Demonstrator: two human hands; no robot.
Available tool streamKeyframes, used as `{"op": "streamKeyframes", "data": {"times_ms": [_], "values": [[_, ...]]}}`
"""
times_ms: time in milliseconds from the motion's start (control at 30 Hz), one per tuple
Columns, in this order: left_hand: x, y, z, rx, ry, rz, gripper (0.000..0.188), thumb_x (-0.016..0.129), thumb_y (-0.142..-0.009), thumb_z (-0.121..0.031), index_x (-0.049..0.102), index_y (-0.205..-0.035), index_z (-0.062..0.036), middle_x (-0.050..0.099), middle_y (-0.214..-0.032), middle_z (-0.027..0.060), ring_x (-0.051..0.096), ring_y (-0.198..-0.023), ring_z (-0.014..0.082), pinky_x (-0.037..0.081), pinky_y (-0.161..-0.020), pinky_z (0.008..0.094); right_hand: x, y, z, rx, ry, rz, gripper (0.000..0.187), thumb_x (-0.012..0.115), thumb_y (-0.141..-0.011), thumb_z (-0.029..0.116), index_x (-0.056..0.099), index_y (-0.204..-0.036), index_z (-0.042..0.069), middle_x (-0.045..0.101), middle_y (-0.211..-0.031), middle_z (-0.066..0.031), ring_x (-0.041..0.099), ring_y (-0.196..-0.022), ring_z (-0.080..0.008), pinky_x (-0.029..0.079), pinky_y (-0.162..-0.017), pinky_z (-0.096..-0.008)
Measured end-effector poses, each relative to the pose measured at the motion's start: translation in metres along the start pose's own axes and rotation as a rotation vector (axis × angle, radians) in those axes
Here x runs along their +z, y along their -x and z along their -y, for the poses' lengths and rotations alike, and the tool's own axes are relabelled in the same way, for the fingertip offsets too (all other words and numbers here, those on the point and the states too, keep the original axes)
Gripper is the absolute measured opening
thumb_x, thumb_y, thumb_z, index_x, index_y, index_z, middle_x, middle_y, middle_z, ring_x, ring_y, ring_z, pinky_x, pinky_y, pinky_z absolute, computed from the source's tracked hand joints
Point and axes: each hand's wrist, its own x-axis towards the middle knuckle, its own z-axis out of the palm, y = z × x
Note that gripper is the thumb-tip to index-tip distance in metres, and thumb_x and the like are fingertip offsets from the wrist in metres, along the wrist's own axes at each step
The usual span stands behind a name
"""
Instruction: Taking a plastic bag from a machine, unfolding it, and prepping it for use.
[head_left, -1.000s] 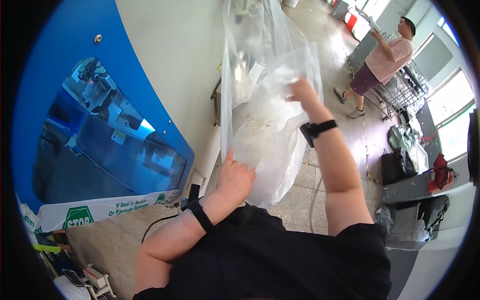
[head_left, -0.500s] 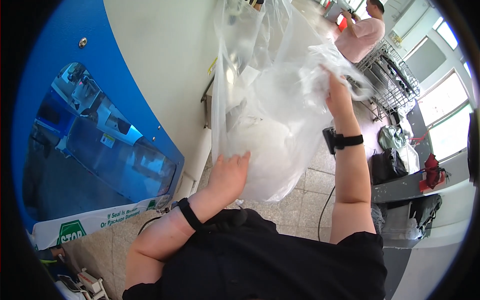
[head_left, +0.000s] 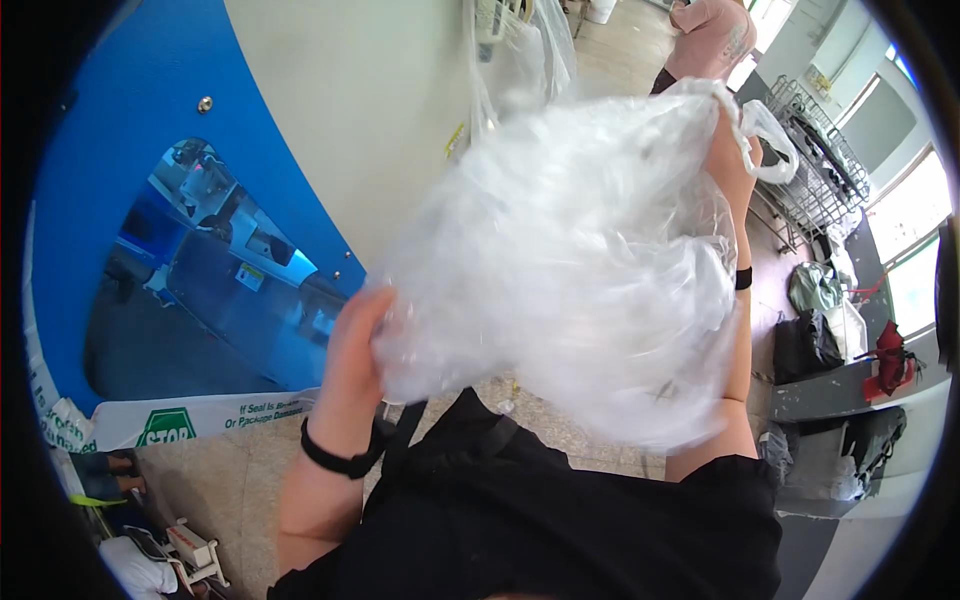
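A large, crumpled, translucent white plastic bag (head_left: 570, 260) spreads out in the air before me, blurred by motion. At its upper right corner my right hand (head_left: 728, 145) is closed on the gathered plastic, the fingers mostly hidden, with a loop of film hanging off beyond. On the lower left, my left hand (head_left: 360, 335) grips the bag's edge, its fingertips smeared and partly covered. Behind, a clear plastic sheet or bag (head_left: 530, 60) hangs beside the cream-coloured machine panel (head_left: 340, 100).
A blue machine housing (head_left: 275, 170) with a window stands close on the left, a printed tape strip (head_left: 230, 420) along its lower edge. A person in a pink shirt (head_left: 712, 40) stands at the far right, near wire trolleys (head_left: 810, 140). Black bags (head_left: 805, 345) lie along the right wall.
The white bag has come away from the hanging clear plastic and swung up toward me, now spread sideways. My left hand has moved left and up; the person in pink has turned.
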Motion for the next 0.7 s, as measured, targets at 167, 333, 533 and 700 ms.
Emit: {"op": "streamKeyframes", "data": {"times_ms": [167, 333, 533, 700], "values": [[-0.05, 0.076, 0.001, -0.084, -0.306, 0.111, 0.035, 0.065, -0.086, -0.016, 0.059, -0.116, 0.0014, 0.064, -0.109, 0.0087, 0.061, -0.097, 0.0162, 0.05, -0.084, 0.03, 0.033, 0.009, -0.047, 0.567, -0.564, 0.365, 0.045, 0.07, -0.081, 0.033, 0.062, -0.113, 0.002, 0.064, -0.089, -0.0046, 0.058, -0.071, -0.0114, 0.041, -0.054, -0.0265], [-0.107, 0.156, -0.033, -0.011, -0.241, -0.121, 0.034, 0.062, -0.088, -0.014, 0.058, -0.118, 0.0025, 0.063, -0.107, 0.0081, 0.06, -0.097, 0.0154, 0.048, -0.085, 0.0289, -0.004, 0.034, 0.016, 0.688, -0.544, 0.878, 0.068, 0.071, -0.08, 0.044, 0.05, -0.127, 0.0, 0.061, -0.1, -0.006, 0.057, -0.081, -0.0109, 0.044, -0.059, -0.0259], [-0.174, 0.281, -0.028, 0.657, -0.77, -0.401, 0.037, 0.046, -0.096, -0.018, 0.053, -0.125, 0.0033, 0.061, -0.117, 0.0147, 0.06, -0.107, 0.0203, 0.046, -0.091, 0.0303, -0.117, 0.117, 0.161, 0.357, -1.47, 0.805, 0.053, 0.063, -0.088, 0.041, 0.053, -0.118, -0.001, 0.055, -0.119, -0.0124, 0.052, -0.117, -0.0185, 0.041, -0.097, -0.0343], [-0.262, 0.373, -0.017, 0.491, -0.3, -0.409, 0.051, 0.041, -0.099, -0.033, 0.046, -0.133, 0.0036, 0.056, -0.126, 0.0187, 0.055, -0.116, 0.0263, 0.042, -0.099, 0.0383, -0.126, 0.246, 0.355, -0.489, -1.131, 1.024, 0.087, 0.08, -0.074, 0.037, 0.038, -0.139, -0.002, 0.061, -0.113, -0.0177, 0.061, -0.107, -0.0259, 0.048, -0.088, -0.0408]]}}
